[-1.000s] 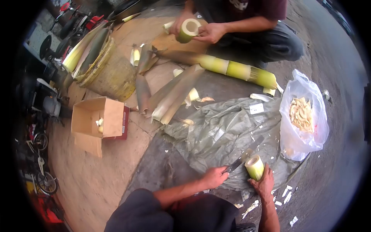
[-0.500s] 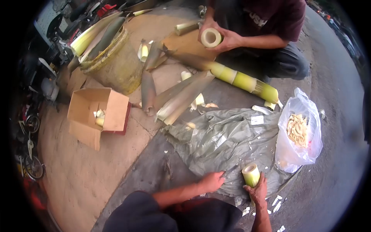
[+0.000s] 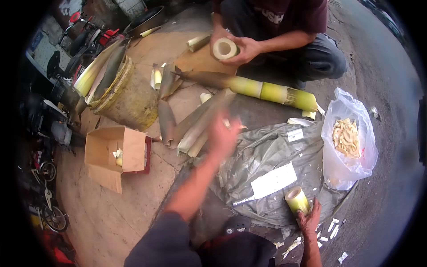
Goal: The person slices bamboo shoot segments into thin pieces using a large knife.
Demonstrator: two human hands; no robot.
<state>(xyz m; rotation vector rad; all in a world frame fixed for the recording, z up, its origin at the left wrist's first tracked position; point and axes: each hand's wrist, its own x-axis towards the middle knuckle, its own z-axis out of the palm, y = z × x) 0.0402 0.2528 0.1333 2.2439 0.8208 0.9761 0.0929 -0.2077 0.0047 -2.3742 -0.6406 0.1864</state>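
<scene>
My right hand [image 3: 310, 217] is wrapped round a short, hollow section of green-and-cream bamboo shoot [image 3: 297, 200], its cut end facing up and away, over the grey-green plastic sheet [image 3: 249, 153]. My left hand [image 3: 223, 135] is stretched forward, smeared by motion, above the near end of the husks [image 3: 200, 122]. A small pale spot shows by its fingers, too blurred to name. On the sheet between my hands lies a cleaver [image 3: 275, 180], its broad blade shining white and its thin handle towards me.
Opposite me a person's hands [image 3: 242, 50] hold another hollow section. A long bamboo shoot [image 3: 271, 92] lies before them. A plastic bag [image 3: 331, 167] of pale slices stands right; a cardboard box [image 3: 133, 149] and yellowed bucket [image 3: 133, 107] stand left. White scraps [image 3: 333, 229] litter the ground.
My left hand has moved forward from beside the sheet's near edge to the husks. The cleaver now lies flat on the sheet. My right hand still holds its section; the view has shifted slightly.
</scene>
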